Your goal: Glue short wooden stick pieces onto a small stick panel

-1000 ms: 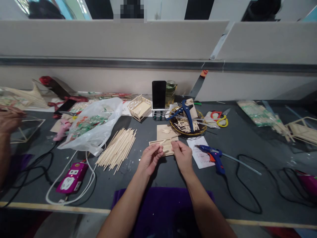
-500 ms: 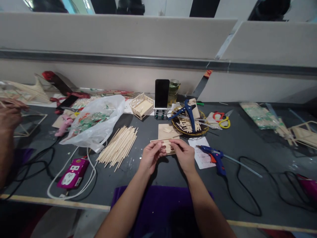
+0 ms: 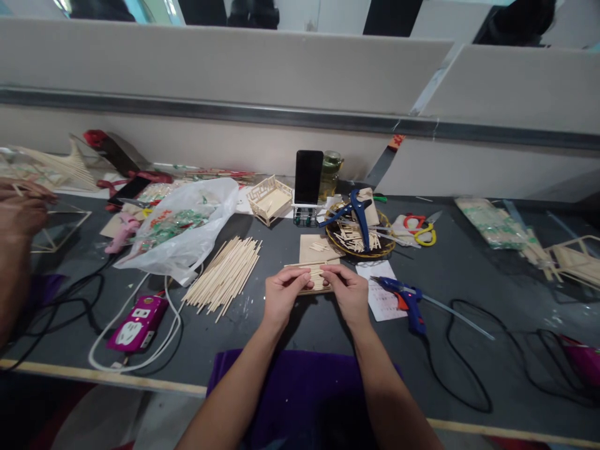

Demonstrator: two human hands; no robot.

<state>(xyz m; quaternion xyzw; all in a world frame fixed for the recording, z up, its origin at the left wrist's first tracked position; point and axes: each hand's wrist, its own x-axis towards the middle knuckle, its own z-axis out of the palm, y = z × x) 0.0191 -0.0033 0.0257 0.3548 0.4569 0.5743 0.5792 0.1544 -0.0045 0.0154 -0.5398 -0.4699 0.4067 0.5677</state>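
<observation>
In the head view, a small panel of pale wooden sticks [image 3: 317, 272], laid side by side, sits between my hands on the dark table. My left hand [image 3: 282, 291] pinches the sticks at the left side, thumb and fingers closed. From the right side, my right hand [image 3: 348, 290] pinches them in the same way. The fingertips hide part of the sticks, so I cannot tell whether a separate stick is held. Just behind lies a thin wooden board [image 3: 307, 249] with a few short stick pieces. A loose pile of long wooden sticks [image 3: 225, 275] spreads left of my left hand.
A blue glue gun [image 3: 409, 300] lies on the right by a paper sheet [image 3: 383, 309]. Behind are a basket [image 3: 392, 240] holding blue pliers-like clamp, scissors [image 3: 424, 234], a phone [image 3: 308, 177] and a stick model [image 3: 269, 201]. A purple power strip [image 3: 139, 322] and another person's hand [image 3: 23, 206] are left.
My left hand's fingers have lowered and flattened onto the stick panel, closer in line with my right hand. My right hand stays nearly in place. The view has shifted slightly.
</observation>
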